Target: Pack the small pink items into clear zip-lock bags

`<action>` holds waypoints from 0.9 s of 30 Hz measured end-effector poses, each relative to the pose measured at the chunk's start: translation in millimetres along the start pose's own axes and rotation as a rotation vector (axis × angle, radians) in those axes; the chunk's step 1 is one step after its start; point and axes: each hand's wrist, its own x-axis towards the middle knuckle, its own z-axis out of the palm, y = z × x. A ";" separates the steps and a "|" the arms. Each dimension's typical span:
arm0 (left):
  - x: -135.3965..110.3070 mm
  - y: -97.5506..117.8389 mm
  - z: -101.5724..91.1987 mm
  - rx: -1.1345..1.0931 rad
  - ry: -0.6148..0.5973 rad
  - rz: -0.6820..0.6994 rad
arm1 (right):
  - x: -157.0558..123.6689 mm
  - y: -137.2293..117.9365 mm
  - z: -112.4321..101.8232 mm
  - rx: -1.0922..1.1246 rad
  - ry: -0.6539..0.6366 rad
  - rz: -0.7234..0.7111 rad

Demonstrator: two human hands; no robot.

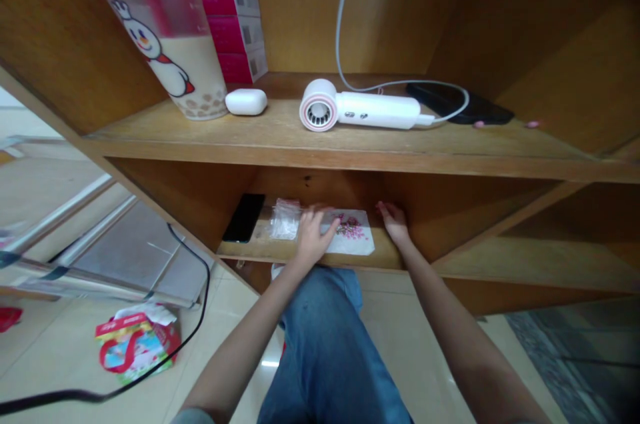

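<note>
Far left on the lower wooden shelf (265,252), a black phone (243,218) lies well beside the left hand (313,237). That hand is open, palm down, fingers spread on a clear plastic packet (286,219) – the packet runs out from under it toward a white sheet (354,232) printed with pink flowers, just to the hand's right. Beyond the sheet, the right hand (394,223) is loosely open, fingertips just beside the sheet's edge – not gripping anything.
</note>
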 end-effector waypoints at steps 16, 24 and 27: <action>-13.1 -11.4 41.8 -0.307 0.186 -0.461 | -9.8 -0.2 -1.3 0.125 0.029 0.014; -23.1 -5.7 38.3 0.171 -0.117 -0.300 | -9.0 1.1 -1.5 0.121 0.014 0.003; -23.7 -2.7 37.0 0.215 -0.145 -0.338 | -9.1 1.2 -2.3 0.118 0.016 -0.009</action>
